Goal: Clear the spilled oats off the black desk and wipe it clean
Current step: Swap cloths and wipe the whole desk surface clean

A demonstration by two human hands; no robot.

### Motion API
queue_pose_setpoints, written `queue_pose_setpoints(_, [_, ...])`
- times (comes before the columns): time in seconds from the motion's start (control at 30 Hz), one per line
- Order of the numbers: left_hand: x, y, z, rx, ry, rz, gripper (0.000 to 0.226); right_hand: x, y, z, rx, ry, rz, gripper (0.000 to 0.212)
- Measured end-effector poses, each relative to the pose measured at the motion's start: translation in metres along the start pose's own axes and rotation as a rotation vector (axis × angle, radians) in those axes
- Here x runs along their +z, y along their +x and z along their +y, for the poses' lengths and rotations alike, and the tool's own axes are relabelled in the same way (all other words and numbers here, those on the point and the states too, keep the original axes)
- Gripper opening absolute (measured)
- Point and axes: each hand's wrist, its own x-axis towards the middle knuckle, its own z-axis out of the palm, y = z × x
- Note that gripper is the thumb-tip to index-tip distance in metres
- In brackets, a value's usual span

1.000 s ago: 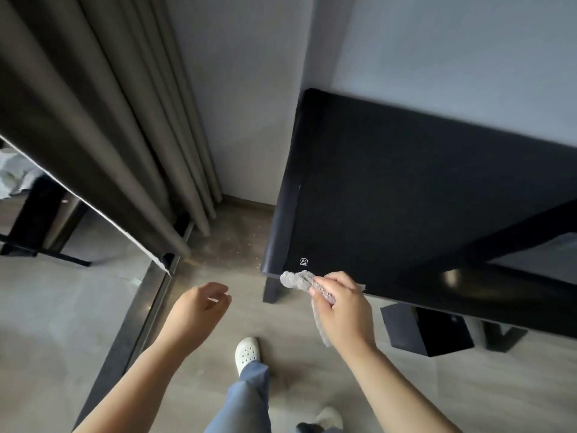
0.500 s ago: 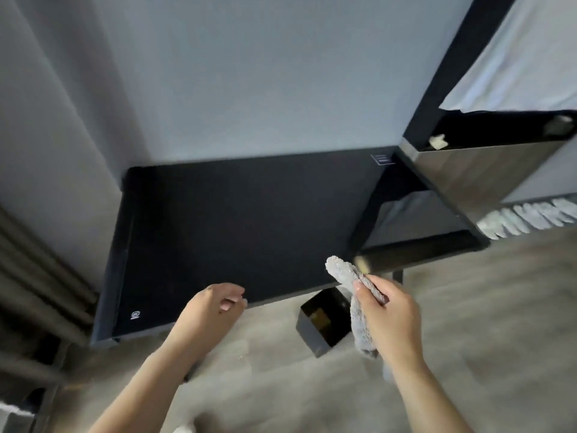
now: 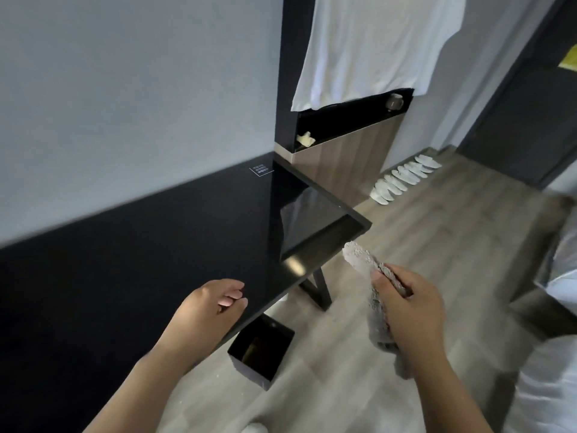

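Observation:
The black desk (image 3: pixel 140 260) runs along the grey wall from the lower left to the middle of the view. No oats show on its dark top. My right hand (image 3: pixel 409 310) grips a grey cloth (image 3: pixel 362 260) in the air over the floor, to the right of the desk's front edge. My left hand (image 3: pixel 212 307) hovers above the desk's front edge with its fingers loosely curled and nothing in it.
A black square bin (image 3: pixel 262 351) stands on the wooden floor under the desk's front edge. A wood-fronted cabinet (image 3: pixel 349 154) adjoins the desk's right end, with a white shirt (image 3: pixel 371 42) hanging above it. Several white slippers (image 3: pixel 402 176) line the wall. White bedding (image 3: pixel 555 370) lies at the right.
The view has swung to the right, from the desk's left corner to its right end. My right hand lifted the cloth off the desk and carried it right, past the front edge.

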Motion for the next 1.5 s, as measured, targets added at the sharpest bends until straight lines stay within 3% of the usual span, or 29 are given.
queue_pose_setpoints(0.47, [0.053, 0.190, 0.073, 0.111, 0.017, -0.256, 0.029, -0.008, 0.148, 0.005, 0.035, -0.019, 0.152, 0.009])
queue_pose_setpoints(0.83, [0.173, 0.311, 0.198, 0.116, 0.021, -0.196, 0.027, -0.102, 0.328, 0.070, 0.012, 0.048, 0.195, 0.017])
queue_pose_setpoints(1.07, [0.231, 0.368, 0.268, 0.108, 0.048, -0.131, 0.018, -0.143, 0.461, 0.095, -0.041, 0.008, 0.070, 0.009])
queue_pose_setpoints(1.5, [0.300, 0.542, 0.301, -0.085, -0.037, 0.009, 0.020, -0.116, 0.684, 0.121, -0.098, -0.027, -0.173, 0.023])
